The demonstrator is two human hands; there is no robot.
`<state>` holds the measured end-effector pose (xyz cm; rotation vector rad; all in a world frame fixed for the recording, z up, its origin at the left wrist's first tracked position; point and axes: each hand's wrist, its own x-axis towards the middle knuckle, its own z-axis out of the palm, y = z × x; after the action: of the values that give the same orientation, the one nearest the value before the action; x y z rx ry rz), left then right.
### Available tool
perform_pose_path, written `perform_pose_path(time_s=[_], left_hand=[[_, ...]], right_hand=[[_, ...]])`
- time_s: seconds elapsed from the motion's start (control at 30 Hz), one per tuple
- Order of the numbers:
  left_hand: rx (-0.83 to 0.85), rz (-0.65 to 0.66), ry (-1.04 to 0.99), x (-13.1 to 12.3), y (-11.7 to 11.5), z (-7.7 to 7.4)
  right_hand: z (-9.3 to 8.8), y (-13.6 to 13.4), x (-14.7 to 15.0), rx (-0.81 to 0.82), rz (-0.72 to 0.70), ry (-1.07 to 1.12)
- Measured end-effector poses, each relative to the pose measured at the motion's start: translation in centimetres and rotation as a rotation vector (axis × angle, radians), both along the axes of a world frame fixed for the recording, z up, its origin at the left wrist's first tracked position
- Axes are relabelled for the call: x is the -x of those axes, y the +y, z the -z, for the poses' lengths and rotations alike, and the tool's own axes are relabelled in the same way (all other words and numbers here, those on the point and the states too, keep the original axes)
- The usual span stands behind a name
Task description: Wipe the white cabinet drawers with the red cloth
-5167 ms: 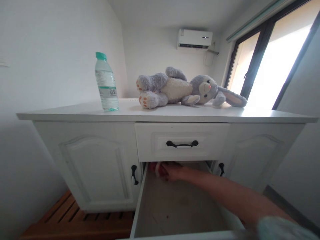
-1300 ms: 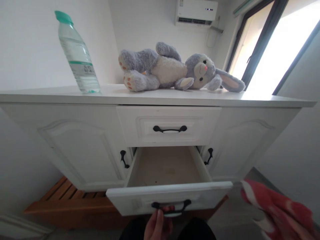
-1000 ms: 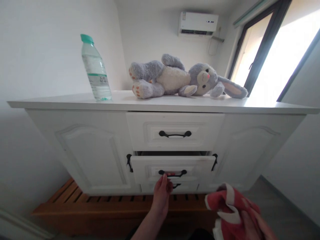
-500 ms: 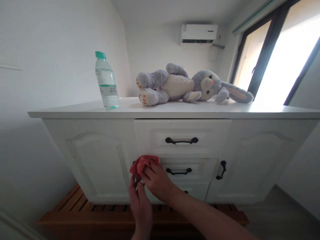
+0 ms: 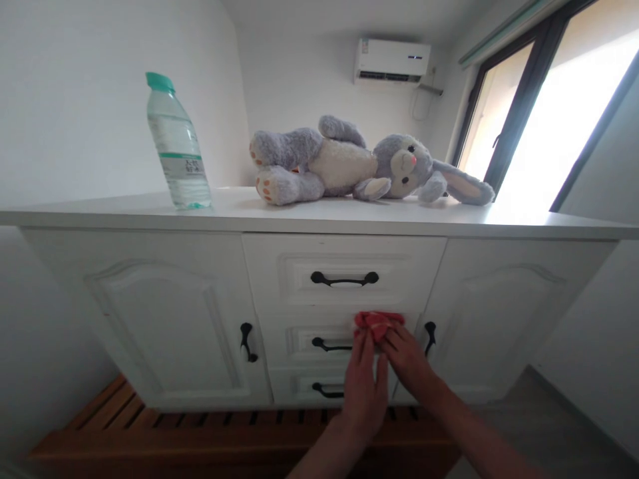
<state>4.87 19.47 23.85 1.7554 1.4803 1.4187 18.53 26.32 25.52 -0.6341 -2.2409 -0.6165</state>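
The cloth (image 5: 377,324) is bunched against the upper right of the middle drawer (image 5: 299,330). The right hand (image 5: 407,356) has fingers clamped on it; the left hand (image 5: 367,389) touches it, grip unclear. Swept lower, it could snag on the handle (image 5: 329,346).

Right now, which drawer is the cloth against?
The middle drawer: the red cloth is at its upper right, left hand and right hand both touching it. The top drawer and bottom drawer show none.

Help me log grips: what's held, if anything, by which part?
A crumpled red cloth: the right hand holds its lower right part; the left hand touches its lower edge.
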Motion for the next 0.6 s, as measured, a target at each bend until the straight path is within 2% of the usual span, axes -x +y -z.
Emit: perform_pose_path(time_s=[0.07, 0.13, 0.2, 0.3, 0.37, 0.43, 0.5, 0.6], left_hand=[[0.014, 0.165, 0.011, -3.0, 0.7, -0.7], [0.032, 0.259, 0.016, -4.9, 1.1, -0.4], [0.071, 0.283, 0.019, -5.6, 1.2, 1.1], [0.184, 0.262, 0.019, -5.3, 0.7, 5.2], [0.257, 0.255, 0.020, -4.6, 0.3, 8.2], [0.293, 0.221, -0.013, -3.3, -0.2, 10.4], [0.294, 0.137, -0.062, -1.2, -0.7, 11.9], [0.272, -0.048, -0.107, 3.6, -1.9, 13.2]], right_hand=[[0.4, 0.2, -4.0, -0.002, 0.064, 0.035], [1.8, 0.4, -6.3, 0.020, 0.114, 0.090], [4.3, 0.3, -7.2, 0.058, 0.135, 0.118], [9.4, -0.2, -6.8, 0.128, 0.136, 0.062], [12.7, -0.5, -5.9, 0.171, 0.159, 0.026], [15.3, -0.6, -4.3, 0.191, 0.182, 0.024], [17.0, -0.6, -1.5, 0.196, 0.174, 0.033], [18.2, -0.6, 5.3, 0.194, 0.114, 0.049]])
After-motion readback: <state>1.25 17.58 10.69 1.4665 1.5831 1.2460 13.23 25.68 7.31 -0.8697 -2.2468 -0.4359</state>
